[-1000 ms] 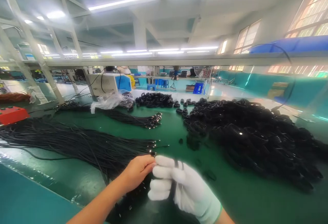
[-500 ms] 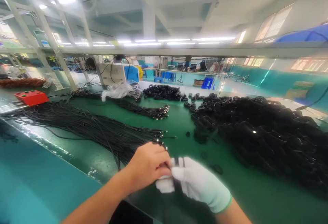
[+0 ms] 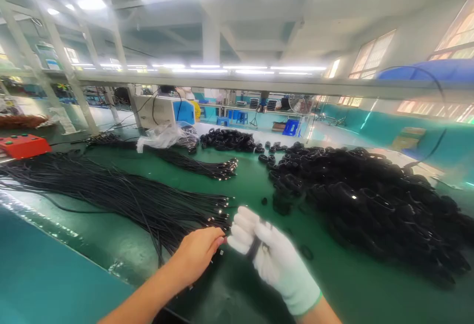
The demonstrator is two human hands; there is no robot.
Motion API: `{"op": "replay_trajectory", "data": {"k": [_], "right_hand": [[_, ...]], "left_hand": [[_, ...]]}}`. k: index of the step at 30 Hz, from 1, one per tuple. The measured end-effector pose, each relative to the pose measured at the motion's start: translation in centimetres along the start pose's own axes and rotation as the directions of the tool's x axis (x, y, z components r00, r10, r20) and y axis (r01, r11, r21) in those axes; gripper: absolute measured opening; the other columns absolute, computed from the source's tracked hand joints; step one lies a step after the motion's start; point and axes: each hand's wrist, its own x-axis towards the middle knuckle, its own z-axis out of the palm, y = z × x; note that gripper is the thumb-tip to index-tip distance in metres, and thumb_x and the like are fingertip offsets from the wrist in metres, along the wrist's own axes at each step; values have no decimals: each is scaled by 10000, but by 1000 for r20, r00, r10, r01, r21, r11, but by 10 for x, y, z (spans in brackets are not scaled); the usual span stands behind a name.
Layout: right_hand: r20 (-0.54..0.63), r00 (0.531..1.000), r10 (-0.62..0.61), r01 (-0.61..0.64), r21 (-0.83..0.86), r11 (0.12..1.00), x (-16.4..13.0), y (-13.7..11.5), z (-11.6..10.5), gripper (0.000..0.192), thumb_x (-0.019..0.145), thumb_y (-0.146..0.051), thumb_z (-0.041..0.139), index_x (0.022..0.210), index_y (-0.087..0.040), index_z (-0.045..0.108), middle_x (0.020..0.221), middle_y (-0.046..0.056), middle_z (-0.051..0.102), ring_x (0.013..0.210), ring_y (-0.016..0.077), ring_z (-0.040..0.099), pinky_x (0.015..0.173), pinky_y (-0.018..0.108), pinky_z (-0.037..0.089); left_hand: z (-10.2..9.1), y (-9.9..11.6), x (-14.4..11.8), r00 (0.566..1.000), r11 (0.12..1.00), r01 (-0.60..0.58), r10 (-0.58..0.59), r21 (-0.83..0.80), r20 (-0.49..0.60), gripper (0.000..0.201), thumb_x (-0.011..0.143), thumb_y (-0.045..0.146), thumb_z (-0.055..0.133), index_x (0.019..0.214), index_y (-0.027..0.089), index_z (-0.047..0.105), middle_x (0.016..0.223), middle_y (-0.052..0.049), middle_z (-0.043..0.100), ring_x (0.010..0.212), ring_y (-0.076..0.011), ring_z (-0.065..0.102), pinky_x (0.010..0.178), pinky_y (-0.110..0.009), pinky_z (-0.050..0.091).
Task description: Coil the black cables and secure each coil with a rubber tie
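My right hand (image 3: 272, 255), in a white knitted glove, is closed around a black cable piece (image 3: 254, 249). A small shiny tip shows by the palm; the rest is hidden by the fingers. Just left of it, my bare left hand (image 3: 200, 252) has its thumb and fingers pressed together at the ends of a long bundle of black cables (image 3: 122, 190). Whatever is between those fingertips cannot be made out. Metal connector ends of the bundle lie around the left hand. To the right spreads a large heap of coiled black cables (image 3: 363, 200).
A second cable bundle (image 3: 192, 163) lies farther back, near a clear plastic bag (image 3: 159, 138). A red control box (image 3: 24, 146) sits at left, a white and blue machine (image 3: 165, 111) behind. Small black rings (image 3: 229, 139) are piled at the back. A metal shelf beam (image 3: 237, 85) crosses above.
My hands have parted: the left has moved left and down toward the cable ends, while the right has turned its fingers upward with the black piece. The view has shifted slightly right.
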Motion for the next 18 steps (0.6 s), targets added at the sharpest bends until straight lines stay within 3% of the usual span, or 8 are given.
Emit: {"op": "replay_trajectory", "data": {"k": [2,4,9,12,14,16,18], "right_hand": [[-94,994,-53,55,17,998,1,-8,-6,416,763,-327,666,1138,-188,550,1116,94,586,957,213,566,887,441,404],[-157,984,-80,81,1,997,2,-11,-9,431,743,-334,686,1127,-177,571,1138,116,598,995,245,571,917,486,388],[-184,981,-67,50,-95,994,2,-6,-5,424,716,-335,717,1087,-172,589,1021,109,652,895,238,609,882,486,411],[-159,987,6,-33,-167,985,1,3,2,385,716,-277,723,1055,-143,601,953,101,665,847,214,604,837,422,434],[-61,994,94,-104,-181,978,1,8,4,331,732,-250,707,1020,-116,615,887,95,663,808,199,594,794,386,443],[66,982,175,-164,-153,975,0,14,5,275,766,-237,670,993,-92,622,834,93,647,778,188,584,766,371,444],[151,959,241,-228,-96,969,-1,18,6,251,783,-229,649,983,-80,621,793,84,624,767,177,576,760,368,441]], "left_hand": [[8,10,-10,996,978,60,-46,198,-73,262,906,206,347,805,204,590,772,0,648,705,-162,590,600,-243,350],[18,22,-19,995,943,68,-38,326,-97,258,905,192,350,824,209,595,788,-16,659,701,-177,602,590,-256,343],[29,36,-26,972,883,-115,195,454,-132,224,860,149,420,687,194,555,667,-8,614,579,-157,541,565,-281,315],[11,31,-19,897,785,-307,427,537,-111,185,852,169,471,678,189,533,668,-2,601,602,-159,520,588,-298,308],[-9,25,-12,828,688,-437,559,580,-39,174,864,239,499,701,188,531,686,0,598,641,-164,511,615,-305,308],[-28,20,-3,776,626,-539,629,564,45,200,861,317,527,711,186,531,693,4,594,661,-157,501,637,-303,314],[-40,16,5,760,629,-593,643,502,92,189,842,325,562,717,185,544,689,15,595,662,-141,498,667,-292,328]]}}
